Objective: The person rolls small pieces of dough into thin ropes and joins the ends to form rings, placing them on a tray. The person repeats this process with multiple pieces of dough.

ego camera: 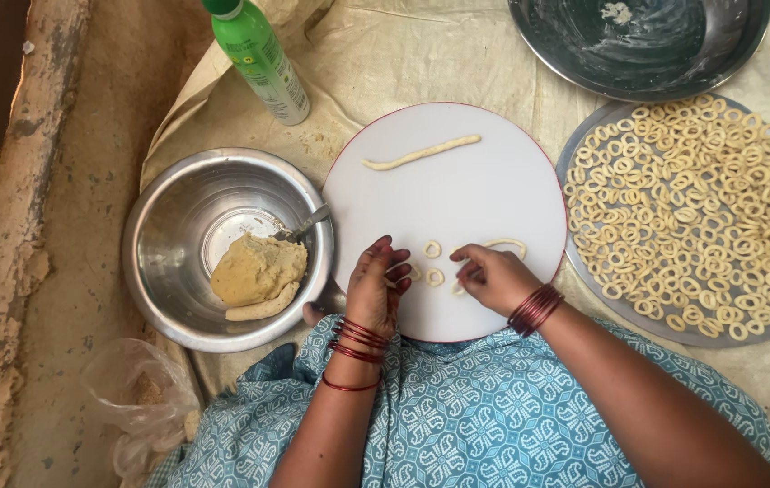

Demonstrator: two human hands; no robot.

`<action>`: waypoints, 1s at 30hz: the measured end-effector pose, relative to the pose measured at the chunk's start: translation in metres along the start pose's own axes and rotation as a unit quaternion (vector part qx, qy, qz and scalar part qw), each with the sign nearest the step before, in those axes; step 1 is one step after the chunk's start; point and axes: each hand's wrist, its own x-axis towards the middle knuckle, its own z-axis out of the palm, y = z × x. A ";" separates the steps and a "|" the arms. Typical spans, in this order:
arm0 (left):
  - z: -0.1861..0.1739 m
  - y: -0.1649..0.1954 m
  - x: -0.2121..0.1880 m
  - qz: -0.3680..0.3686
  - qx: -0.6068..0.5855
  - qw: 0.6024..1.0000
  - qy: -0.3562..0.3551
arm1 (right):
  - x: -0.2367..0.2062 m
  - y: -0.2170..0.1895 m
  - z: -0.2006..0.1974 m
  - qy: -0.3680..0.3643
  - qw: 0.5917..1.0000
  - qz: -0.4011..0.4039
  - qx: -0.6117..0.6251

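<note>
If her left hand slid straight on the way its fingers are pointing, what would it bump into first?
The left hand points up and slightly right across the round white board. It would probably first meet the small dough ring just past its fingertips. Missing that, the long dough strip lies further on.

Both forearms enter from the bottom edge and converge toward the frame centre. Left forearm runs nearly straight up; wrist carries a stack of thin dark-red bangles, one looser band lower on the forearm. Left hand: back toward the camera, fingers curled inward and down, tips bunched to the right. Right forearm comes in diagonally from lower right; wrist carries a tight cluster of dark-red bangles. Right hand: back up, fingers bent, tips pointing left and pinched. Hands close together, not touching.
</note>
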 end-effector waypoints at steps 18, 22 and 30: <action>0.008 0.007 -0.004 -0.059 -0.063 0.996 -0.009 | 0.013 0.014 -0.041 0.157 0.951 0.018 -0.266; 0.010 0.012 -0.010 -0.080 -0.061 0.994 -0.051 | 0.015 0.013 -0.046 0.154 0.964 0.034 -0.214; 0.016 0.009 -0.015 -0.028 0.108 0.990 -0.091 | 0.008 0.009 -0.041 -0.056 0.933 0.019 0.355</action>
